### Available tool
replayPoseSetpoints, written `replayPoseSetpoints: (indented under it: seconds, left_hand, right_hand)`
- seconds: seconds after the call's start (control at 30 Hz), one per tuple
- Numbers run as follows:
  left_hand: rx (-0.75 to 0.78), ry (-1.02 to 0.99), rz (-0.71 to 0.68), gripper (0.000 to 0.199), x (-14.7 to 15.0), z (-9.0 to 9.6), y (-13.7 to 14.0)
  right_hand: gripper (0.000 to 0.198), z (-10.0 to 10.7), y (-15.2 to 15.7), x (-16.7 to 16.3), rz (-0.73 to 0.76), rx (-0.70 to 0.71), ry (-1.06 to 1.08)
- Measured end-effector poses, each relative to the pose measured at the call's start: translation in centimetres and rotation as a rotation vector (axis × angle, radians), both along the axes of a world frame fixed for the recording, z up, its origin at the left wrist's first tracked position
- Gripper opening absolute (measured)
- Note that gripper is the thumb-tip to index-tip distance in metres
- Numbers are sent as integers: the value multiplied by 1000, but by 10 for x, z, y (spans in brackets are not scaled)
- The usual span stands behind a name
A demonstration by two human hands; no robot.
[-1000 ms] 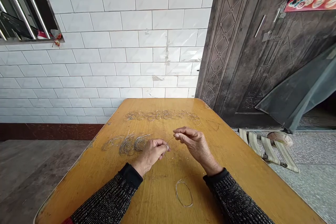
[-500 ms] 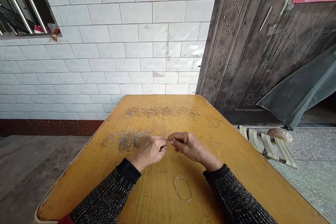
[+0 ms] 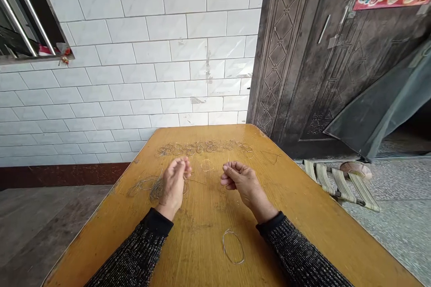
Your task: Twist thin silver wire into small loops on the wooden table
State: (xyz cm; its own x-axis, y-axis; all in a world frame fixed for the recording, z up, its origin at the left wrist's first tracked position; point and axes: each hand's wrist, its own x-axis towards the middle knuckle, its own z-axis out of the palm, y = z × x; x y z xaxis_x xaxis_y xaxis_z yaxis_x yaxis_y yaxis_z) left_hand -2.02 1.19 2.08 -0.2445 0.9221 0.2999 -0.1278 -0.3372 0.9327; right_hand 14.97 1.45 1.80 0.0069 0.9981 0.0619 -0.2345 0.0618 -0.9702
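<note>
My left hand (image 3: 174, 184) is raised over the near side of the wire bundle, its fingers loosely curled and slightly apart; I make out nothing in them. My right hand (image 3: 241, 181) pinches thumb against fingertips, and a thin wire (image 3: 228, 160) sticks up from the pinch. Between the hands is a thin wire ring (image 3: 207, 170), touching neither; whether it lies on the wood or is in the air is unclear. The bundle of loose grey wires (image 3: 155, 188) is partly hidden by my left hand. Closer to me lies a larger wire loop (image 3: 233, 262).
Several wire rings form a row (image 3: 202, 146) across the far part of the wooden table (image 3: 202, 233). A bent wire (image 3: 274, 157) lies by its right edge. Beyond stands a white tiled wall (image 3: 141, 71). A striped-strap stool (image 3: 340, 184) is on the floor at right, near a dark door (image 3: 313, 76).
My hands, which met over the table, have parted: the left moved left and turned up, the right shifted slightly right. A wire ring now shows between them. The camera view has tilted slightly.
</note>
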Motion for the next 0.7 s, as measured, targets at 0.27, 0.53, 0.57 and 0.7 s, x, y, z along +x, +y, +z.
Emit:
replayPoseSetpoints:
  seconds: [0.27,0.53,0.57,0.7]
  left_hand:
    - [-321,-257,-393,26,30,-13,-11]
    - [-232,-242,-292,26,30,-14,-12]
    - [-231,-235,-281,26,30,-14,-12]
    - [-266,-310,-289,25,30,-14,-12]
  right_hand:
    - [36,-7,-6,-15,70,39,73]
    - [37,-9,-10,-23,85,-2,88]
    - [37,-9,-11,-23,83,0,91]
    - [36,-8,-12,-23,88,24,84]
